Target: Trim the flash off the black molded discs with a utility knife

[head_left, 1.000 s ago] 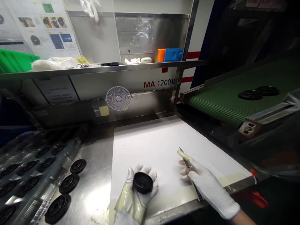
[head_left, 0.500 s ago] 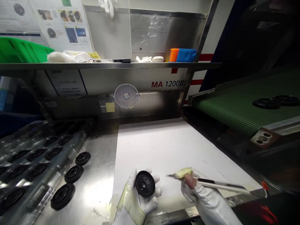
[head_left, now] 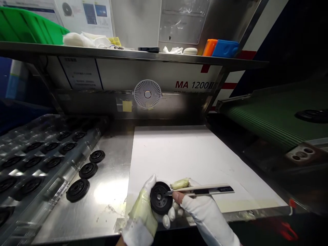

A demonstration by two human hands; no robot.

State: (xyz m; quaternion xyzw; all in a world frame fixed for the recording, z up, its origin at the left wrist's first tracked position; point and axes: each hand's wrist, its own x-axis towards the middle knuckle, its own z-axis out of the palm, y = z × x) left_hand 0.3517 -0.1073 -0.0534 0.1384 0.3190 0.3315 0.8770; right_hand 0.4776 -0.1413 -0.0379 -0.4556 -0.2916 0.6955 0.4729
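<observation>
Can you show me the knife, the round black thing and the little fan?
Utility knife (head_left: 212, 190): head view, on its handle.
Black round rubber part (head_left: 154, 202): head view, on its flat face.
Small fan (head_left: 147, 94): head view, on its centre hub.

A white fan (head_left: 147, 94) sits below the shelf (head_left: 128, 54) (green crate (head_left: 28, 25) atop).

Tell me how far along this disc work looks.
Done-looking: three black discs sit out on the steel bench. In hand: the left hand holds a disc while the right hand puts a utility knife to it. Remaining: discs fill the plastic tray, state unclear.
</observation>
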